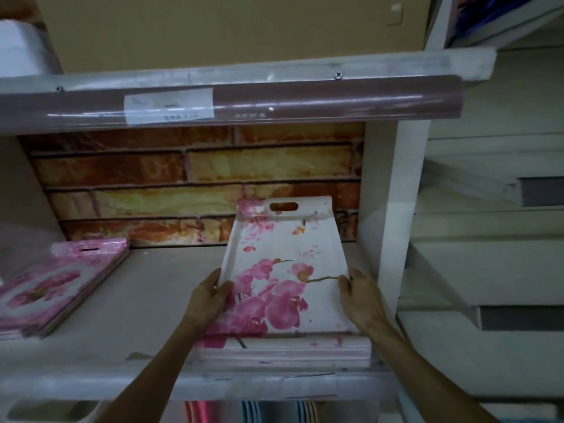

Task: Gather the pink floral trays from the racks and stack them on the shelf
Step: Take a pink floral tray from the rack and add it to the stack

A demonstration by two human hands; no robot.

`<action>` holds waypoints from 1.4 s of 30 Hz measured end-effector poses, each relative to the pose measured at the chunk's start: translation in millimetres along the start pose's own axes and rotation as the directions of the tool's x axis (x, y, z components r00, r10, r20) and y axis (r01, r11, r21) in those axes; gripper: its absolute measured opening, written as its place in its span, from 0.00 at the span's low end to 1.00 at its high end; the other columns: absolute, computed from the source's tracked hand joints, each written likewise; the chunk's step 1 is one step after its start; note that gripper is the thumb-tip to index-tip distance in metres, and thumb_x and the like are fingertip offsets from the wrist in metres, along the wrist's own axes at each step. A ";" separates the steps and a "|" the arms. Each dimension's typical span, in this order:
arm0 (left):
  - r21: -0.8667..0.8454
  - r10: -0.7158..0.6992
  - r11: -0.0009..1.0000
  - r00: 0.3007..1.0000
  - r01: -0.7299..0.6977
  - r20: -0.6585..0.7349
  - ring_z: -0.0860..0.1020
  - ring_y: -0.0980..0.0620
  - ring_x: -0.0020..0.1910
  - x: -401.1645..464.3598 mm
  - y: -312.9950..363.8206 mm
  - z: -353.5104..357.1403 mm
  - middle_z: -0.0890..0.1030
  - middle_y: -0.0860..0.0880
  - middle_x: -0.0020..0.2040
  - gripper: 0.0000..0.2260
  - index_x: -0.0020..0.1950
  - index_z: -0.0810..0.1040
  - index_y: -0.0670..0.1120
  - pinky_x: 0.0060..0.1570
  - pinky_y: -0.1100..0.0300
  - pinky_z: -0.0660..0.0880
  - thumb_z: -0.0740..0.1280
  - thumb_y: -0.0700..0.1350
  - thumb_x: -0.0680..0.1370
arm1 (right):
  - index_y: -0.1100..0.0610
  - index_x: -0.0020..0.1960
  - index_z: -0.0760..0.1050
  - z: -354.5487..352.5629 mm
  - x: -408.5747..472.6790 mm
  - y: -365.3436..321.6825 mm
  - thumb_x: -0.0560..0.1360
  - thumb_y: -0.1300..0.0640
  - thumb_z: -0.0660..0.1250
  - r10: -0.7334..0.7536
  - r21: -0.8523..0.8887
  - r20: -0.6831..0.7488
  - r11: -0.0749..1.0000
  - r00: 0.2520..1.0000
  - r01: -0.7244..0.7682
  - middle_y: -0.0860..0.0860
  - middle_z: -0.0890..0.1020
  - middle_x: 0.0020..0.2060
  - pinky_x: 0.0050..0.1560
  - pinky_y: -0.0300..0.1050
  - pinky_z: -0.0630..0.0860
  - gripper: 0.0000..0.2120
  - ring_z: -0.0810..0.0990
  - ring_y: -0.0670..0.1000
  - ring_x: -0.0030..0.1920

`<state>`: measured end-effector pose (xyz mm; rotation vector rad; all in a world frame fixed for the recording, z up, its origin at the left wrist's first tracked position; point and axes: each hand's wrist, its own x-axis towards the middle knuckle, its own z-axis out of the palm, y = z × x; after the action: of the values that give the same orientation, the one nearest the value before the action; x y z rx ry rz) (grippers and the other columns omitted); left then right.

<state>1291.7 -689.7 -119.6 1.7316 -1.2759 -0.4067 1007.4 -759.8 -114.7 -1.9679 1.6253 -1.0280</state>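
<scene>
A stack of white trays with pink orchid prints [283, 270] lies on the right part of the white shelf [146, 303], its cut-out handle pointing toward the back. My left hand [210, 297] grips the stack's left edge and my right hand [360, 297] grips its right edge. The layered front edges of several trays show below my wrists. A second stack of pinker floral trays [58, 285] rests at the shelf's left end, apart from both hands.
A brick-pattern panel [195, 184] backs the shelf. The upper shelf's edge [232, 99] with a paper label hangs overhead. A white upright post [393, 209] bounds the right side. Striped fabric [250, 412] shows below the shelf.
</scene>
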 end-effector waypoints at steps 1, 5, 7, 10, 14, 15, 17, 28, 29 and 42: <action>0.000 -0.002 1.000 1.000 0.002 0.004 0.78 0.52 0.31 0.7 -1.3 0.6 0.82 0.47 0.35 0.10 0.60 0.77 0.44 0.30 0.65 0.73 0.61 0.42 0.81 | 0.60 0.44 0.73 1.6 -0.4 1.6 0.82 0.58 0.58 -0.010 -0.008 -0.001 1.000 1.000 0.010 0.55 0.78 0.39 0.40 0.39 0.67 0.10 0.76 0.54 0.39; 0.053 -0.011 0.999 1.000 0.009 0.029 0.78 0.51 0.33 2.9 -7.2 2.6 0.82 0.46 0.37 0.10 0.59 0.77 0.44 0.33 0.63 0.72 0.61 0.42 0.81 | 0.66 0.42 0.77 5.2 -0.6 8.5 0.80 0.60 0.60 -0.008 0.007 0.003 1.000 1.000 0.008 0.60 0.83 0.41 0.39 0.39 0.67 0.13 0.81 0.58 0.41; 0.096 -0.005 0.995 0.999 0.001 0.045 0.80 0.48 0.37 3.7 -10.1 3.4 0.83 0.44 0.41 0.11 0.60 0.77 0.44 0.37 0.61 0.72 0.61 0.43 0.81 | 0.63 0.38 0.74 4.4 -3.2 8.8 0.80 0.61 0.60 -0.009 -0.002 0.010 1.000 1.000 0.009 0.60 0.83 0.40 0.37 0.36 0.67 0.13 0.80 0.55 0.37; 0.118 0.000 0.993 0.998 -0.006 0.056 0.80 0.46 0.40 3.9 -12.0 4.4 0.84 0.43 0.44 0.12 0.62 0.76 0.44 0.40 0.60 0.73 0.61 0.43 0.81 | 0.60 0.37 0.70 0.8 -7.4 5.9 0.81 0.62 0.59 -0.023 -0.024 0.008 0.999 1.000 0.023 0.60 0.83 0.40 0.28 0.24 0.64 0.13 0.71 0.47 0.32; 0.124 -0.015 0.992 0.998 0.007 0.067 0.79 0.50 0.37 3.2 -11.8 5.3 0.83 0.44 0.42 0.12 0.62 0.76 0.44 0.37 0.61 0.73 0.61 0.42 0.80 | 0.62 0.39 0.74 -0.6 -8.0 6.3 0.81 0.62 0.60 -0.031 -0.030 0.015 0.999 0.999 0.032 0.61 0.84 0.44 0.28 0.22 0.63 0.13 0.72 0.49 0.36; 0.123 -0.019 0.992 0.998 0.011 0.068 0.79 0.50 0.37 2.7 -11.7 5.4 0.83 0.44 0.42 0.12 0.62 0.76 0.44 0.37 0.61 0.73 0.61 0.42 0.80 | 0.64 0.40 0.77 0.1 -7.3 7.3 0.81 0.62 0.60 -0.026 -0.030 0.020 0.999 0.999 0.026 0.61 0.84 0.44 0.28 0.23 0.63 0.13 0.73 0.49 0.36; 0.122 -0.022 0.992 0.998 0.014 0.067 0.79 0.51 0.36 1.9 -11.7 5.3 0.83 0.44 0.42 0.12 0.62 0.77 0.45 0.38 0.60 0.75 0.62 0.43 0.80 | 0.64 0.42 0.77 1.5 -5.3 8.9 0.81 0.62 0.59 -0.017 -0.055 0.033 0.998 0.999 0.019 0.62 0.84 0.45 0.27 0.26 0.62 0.13 0.73 0.49 0.37; 0.098 -0.062 0.993 0.997 0.066 -0.041 0.80 0.50 0.48 -7.8 -11.2 -9.2 0.82 0.47 0.56 0.13 0.64 0.77 0.48 0.47 0.61 0.74 0.64 0.45 0.79 | 0.58 0.59 0.74 4.4 21.3 15.6 0.80 0.56 0.63 -0.064 -0.014 0.068 0.998 0.996 0.065 0.54 0.80 0.53 0.42 0.38 0.74 0.10 0.77 0.50 0.46; 0.077 -0.069 0.994 0.996 0.073 -0.052 0.81 0.50 0.49 -10.4 -12.9 -11.7 0.83 0.47 0.56 0.12 0.63 0.78 0.49 0.49 0.59 0.76 0.65 0.46 0.79 | 0.57 0.60 0.74 0.9 24.9 9.4 0.79 0.55 0.64 -0.093 0.028 0.058 0.995 0.994 0.092 0.52 0.80 0.53 0.43 0.37 0.74 0.11 0.78 0.49 0.47; -0.187 -0.049 0.982 0.986 0.019 -0.157 0.84 0.46 0.40 -66.8 -12.0 -58.7 0.84 0.46 0.46 0.09 0.57 0.80 0.45 0.43 0.49 0.82 0.61 0.40 0.81 | 0.50 0.49 0.79 -6.1 35.4 -103.4 0.77 0.55 0.67 -0.481 0.447 0.016 0.788 0.877 0.424 0.43 0.85 0.41 0.44 0.30 0.75 0.04 0.82 0.42 0.45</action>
<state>1312.9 -602.6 -114.9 1.5967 -1.0602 -0.3842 1074.4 -766.5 -28.4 -2.0887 0.7618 -1.2683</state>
